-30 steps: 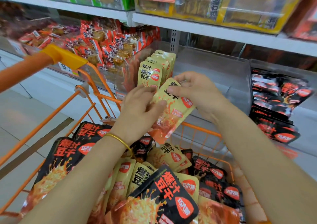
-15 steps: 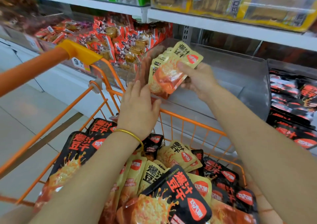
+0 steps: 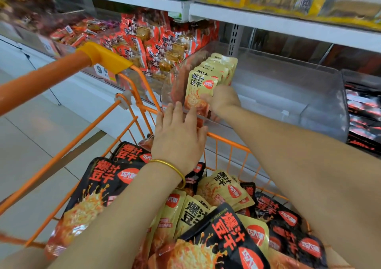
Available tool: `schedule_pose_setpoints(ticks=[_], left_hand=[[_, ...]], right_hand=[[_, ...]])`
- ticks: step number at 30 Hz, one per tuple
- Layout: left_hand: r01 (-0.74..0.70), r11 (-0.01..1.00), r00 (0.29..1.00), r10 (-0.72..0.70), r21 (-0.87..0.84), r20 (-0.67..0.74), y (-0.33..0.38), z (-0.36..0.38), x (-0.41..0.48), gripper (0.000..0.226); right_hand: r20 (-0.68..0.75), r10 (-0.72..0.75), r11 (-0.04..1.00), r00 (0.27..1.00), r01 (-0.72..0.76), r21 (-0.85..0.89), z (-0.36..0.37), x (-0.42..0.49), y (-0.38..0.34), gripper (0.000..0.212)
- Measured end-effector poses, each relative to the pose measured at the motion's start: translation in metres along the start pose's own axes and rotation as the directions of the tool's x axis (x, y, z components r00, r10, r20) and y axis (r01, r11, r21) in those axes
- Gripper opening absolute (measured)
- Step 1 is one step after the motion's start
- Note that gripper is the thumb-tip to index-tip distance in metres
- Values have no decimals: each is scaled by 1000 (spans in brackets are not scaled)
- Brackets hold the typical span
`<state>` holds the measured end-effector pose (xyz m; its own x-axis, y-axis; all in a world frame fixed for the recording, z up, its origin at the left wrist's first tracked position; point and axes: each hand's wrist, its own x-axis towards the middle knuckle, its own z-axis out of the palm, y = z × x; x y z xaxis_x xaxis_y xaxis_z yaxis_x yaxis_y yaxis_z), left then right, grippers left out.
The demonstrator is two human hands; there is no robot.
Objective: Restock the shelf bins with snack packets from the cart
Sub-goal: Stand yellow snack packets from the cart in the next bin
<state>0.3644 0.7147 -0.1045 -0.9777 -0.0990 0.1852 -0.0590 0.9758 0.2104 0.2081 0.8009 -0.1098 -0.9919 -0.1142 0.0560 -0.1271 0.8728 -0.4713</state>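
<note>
A yellow snack packet [image 3: 201,89] stands upright at the front of a row of like packets [image 3: 223,64] inside a clear shelf bin [image 3: 288,103]. My right hand [image 3: 223,100] is inside the bin, its fingers closed on that front packet's right edge. My left hand [image 3: 178,139] hovers flat with fingers apart just in front of the bin's front wall, above the cart's far rim, holding nothing. The orange cart [image 3: 226,140] below holds several yellow packets [image 3: 224,190] and black packets [image 3: 228,227].
A bin of red packets [image 3: 144,42] sits left of the clear bin, and a bin of black packets [image 3: 362,112] sits to the right. A shelf [image 3: 278,23] runs overhead with more goods. The cart handle [image 3: 61,73] crosses the left side.
My right hand carried the yellow packet up and over into the bin and set it upright against the row. My left hand let go and now hovers open near the bin front.
</note>
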Motion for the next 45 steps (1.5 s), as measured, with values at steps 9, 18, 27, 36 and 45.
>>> schedule_pose_setpoints(ticks=[9,18,27,36,45], left_hand=[[2,999,1000,-2,-33,5,0,-2,-1,57],[-71,993,989,58,-90,-140,4,-3,0,47],[-165,977,964,130,-136,-234,8,-3,-2,43],[-227,936,954,158,-269,-255,6,-4,-1,32],[-328,818,944,266,-472,-195,10,-10,1,60]], right_hand=[[163,143,941,976,-185,284,-6,-7,14,24],[24,-118,906,993,98,411,-79,-91,6,20],[519,-89,814,850,362,-454,-40,-191,31,20],[326,-137,927,935,237,-289,-47,-192,38,37],[19,-252,890,967,224,397,-107,-149,31,24]])
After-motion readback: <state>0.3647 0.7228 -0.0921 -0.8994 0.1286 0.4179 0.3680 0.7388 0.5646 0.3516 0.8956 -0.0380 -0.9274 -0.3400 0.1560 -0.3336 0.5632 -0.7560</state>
